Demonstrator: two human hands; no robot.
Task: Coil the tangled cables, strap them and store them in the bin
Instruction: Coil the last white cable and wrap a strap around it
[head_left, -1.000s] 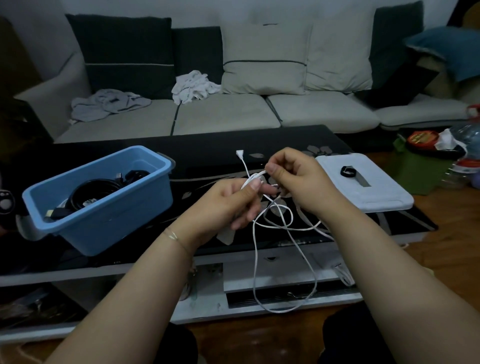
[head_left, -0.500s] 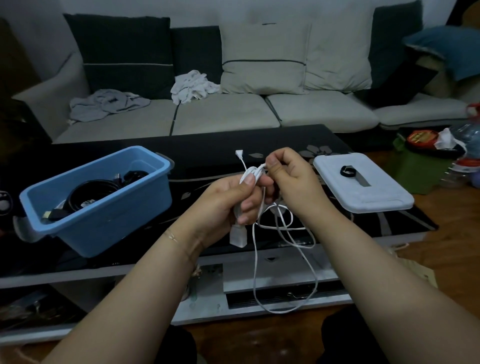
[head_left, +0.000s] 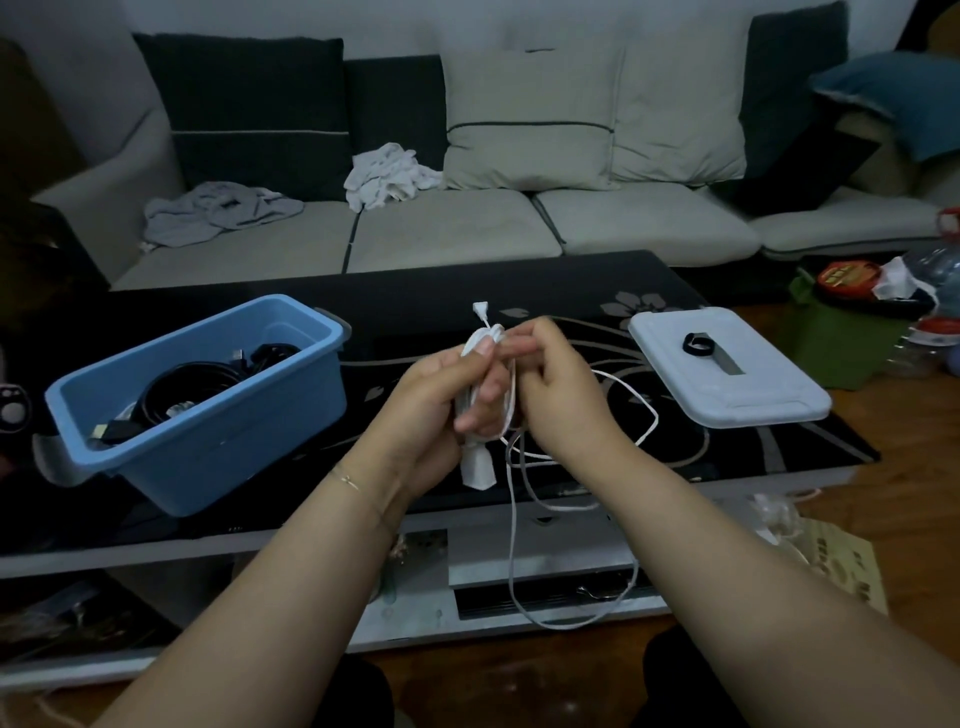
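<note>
On the head view I see my left hand (head_left: 441, 410) gripping a small coil of white cable (head_left: 511, 509) above the near edge of the table (head_left: 415, 306), while my right hand (head_left: 558, 395) pinches a strand beside it, slack looping down toward six o'clock. The blue bin (head_left: 208, 441) holding black cables (head_left: 192, 387) sits at nine o'clock; its white lid (head_left: 727, 387) lies at three o'clock.

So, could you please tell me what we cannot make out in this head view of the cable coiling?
- How many turns of the white cable are coiled: the left hand covers the bundle.
- What the right hand pinches: its own fingers hide the contact.
- The bottom of the blue bin: its near wall and the black cables hide it.
- Whether the black loop on the white lid is a strap: too small, too dim.
</note>
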